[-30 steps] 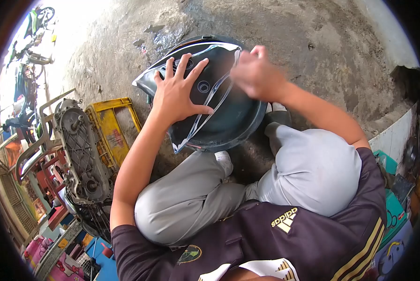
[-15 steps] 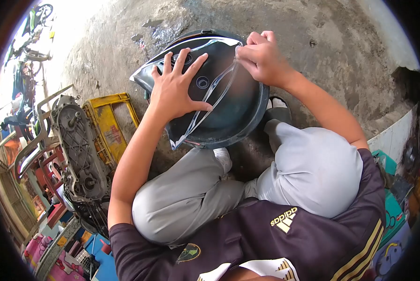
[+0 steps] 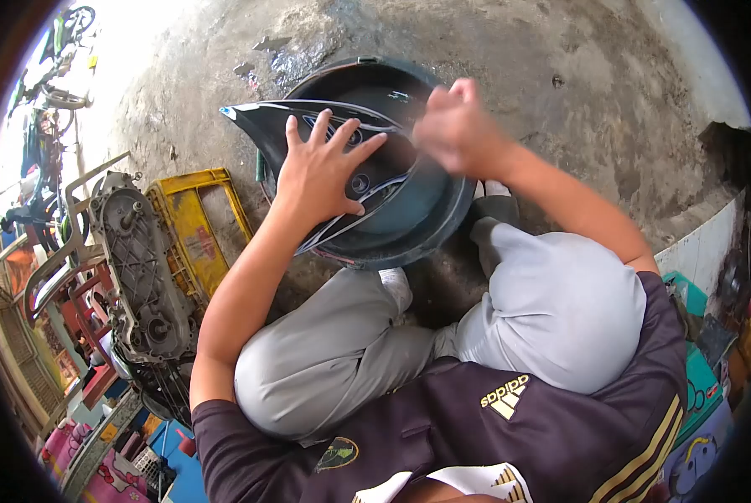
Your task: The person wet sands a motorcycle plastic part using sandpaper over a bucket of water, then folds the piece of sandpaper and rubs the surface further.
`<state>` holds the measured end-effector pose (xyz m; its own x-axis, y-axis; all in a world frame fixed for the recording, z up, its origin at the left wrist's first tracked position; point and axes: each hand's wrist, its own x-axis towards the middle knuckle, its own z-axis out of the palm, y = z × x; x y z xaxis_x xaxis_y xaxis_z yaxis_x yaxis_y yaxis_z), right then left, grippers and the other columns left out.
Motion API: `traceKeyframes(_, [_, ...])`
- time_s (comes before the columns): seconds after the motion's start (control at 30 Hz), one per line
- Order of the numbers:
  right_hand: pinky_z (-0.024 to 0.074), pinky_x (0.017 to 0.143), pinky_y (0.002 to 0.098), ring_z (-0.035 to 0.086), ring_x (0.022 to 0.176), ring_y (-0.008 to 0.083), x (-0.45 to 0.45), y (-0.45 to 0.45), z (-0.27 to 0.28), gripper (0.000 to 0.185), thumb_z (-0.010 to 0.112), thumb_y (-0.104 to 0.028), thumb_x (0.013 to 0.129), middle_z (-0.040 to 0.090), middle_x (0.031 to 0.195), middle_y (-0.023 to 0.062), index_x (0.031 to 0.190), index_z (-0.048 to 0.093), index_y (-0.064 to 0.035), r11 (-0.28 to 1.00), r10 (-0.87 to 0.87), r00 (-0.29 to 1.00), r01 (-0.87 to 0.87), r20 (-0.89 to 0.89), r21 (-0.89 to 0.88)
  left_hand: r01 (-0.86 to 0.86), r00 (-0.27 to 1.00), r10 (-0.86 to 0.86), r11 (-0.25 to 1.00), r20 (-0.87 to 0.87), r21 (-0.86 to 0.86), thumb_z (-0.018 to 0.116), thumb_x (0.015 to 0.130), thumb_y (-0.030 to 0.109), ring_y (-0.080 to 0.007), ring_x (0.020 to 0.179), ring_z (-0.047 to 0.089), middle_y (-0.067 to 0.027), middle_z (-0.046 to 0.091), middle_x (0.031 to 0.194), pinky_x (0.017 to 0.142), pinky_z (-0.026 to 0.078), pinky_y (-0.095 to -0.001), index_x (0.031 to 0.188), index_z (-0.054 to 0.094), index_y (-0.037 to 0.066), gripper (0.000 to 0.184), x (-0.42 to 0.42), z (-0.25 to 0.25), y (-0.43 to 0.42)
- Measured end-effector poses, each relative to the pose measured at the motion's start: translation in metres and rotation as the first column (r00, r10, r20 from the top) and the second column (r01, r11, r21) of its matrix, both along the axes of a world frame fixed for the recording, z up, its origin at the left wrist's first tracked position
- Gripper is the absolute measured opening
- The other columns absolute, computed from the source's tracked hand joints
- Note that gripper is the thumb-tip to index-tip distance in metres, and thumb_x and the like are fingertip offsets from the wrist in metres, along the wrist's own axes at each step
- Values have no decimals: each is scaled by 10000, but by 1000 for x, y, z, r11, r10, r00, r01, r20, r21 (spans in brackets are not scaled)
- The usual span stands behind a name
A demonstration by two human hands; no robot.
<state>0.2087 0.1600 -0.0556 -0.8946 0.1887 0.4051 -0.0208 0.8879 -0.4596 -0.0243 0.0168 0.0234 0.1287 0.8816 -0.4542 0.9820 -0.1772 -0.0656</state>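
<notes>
A glossy black, pointed motorcycle body panel (image 3: 262, 134) with pale edge lines and round emblems lies tilted across a dark round tub (image 3: 461, 210). My left hand (image 3: 315, 176) rests on the panel with fingers spread apart, its thumb near the lower edge. At the panel's right end is my right hand (image 3: 459, 134), blurred by motion. Its fingers are curled closed, and I cannot make out what is between them. Liquid (image 3: 413, 210) shows inside the tub below the panel.
On the left, a grey metal engine casing (image 3: 137, 268) stands beside a yellow crate (image 3: 199, 226). My bent legs (image 3: 551, 310) are close to the tub. The concrete floor (image 3: 610, 109) has a wet patch behind the tub. Green cases (image 3: 698, 386) stand at right.
The panel has tilted and shifted lower, uncovering more of the tub's far side and inside. My right hand has moved slightly down and left; my left hand stays spread on the panel.
</notes>
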Motion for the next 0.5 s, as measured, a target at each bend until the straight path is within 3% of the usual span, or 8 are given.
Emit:
traceKeyframes(0.07, [400, 964, 467, 617, 948, 199, 3, 21, 0, 71, 769, -163, 900, 641, 835, 16, 895, 700, -145, 970, -243, 970, 243, -10, -22, 1, 1000, -1, 1000, 0, -7, 983, 598, 550, -372, 1572, 373, -53, 450, 1675, 1212, 284, -756, 1655, 402, 422, 1213, -1, 0, -2])
traceKeyframes(0.23, [393, 977, 459, 612, 946, 203, 12, 10, -2, 58, 774, -168, 927, 638, 816, 8, 944, 728, -136, 973, -184, 980, 192, 71, -129, -23, 1000, 25, 992, -10, 124, 919, 665, 597, -370, 1560, 383, -105, 441, 1668, 1213, 289, -736, 1643, 436, 386, 1111, -7, -5, -7])
traceKeyframes(0.5, [377, 999, 448, 605, 945, 202, 15, 8, -6, 69, 792, -146, 919, 635, 840, -3, 964, 740, -139, 955, -234, 972, 227, -14, -189, -47, 993, 29, 987, 115, 154, 918, 651, 549, -371, 1531, 411, -141, 470, 1619, 1210, 286, -719, 1595, 524, 332, 1045, -15, -1, -8])
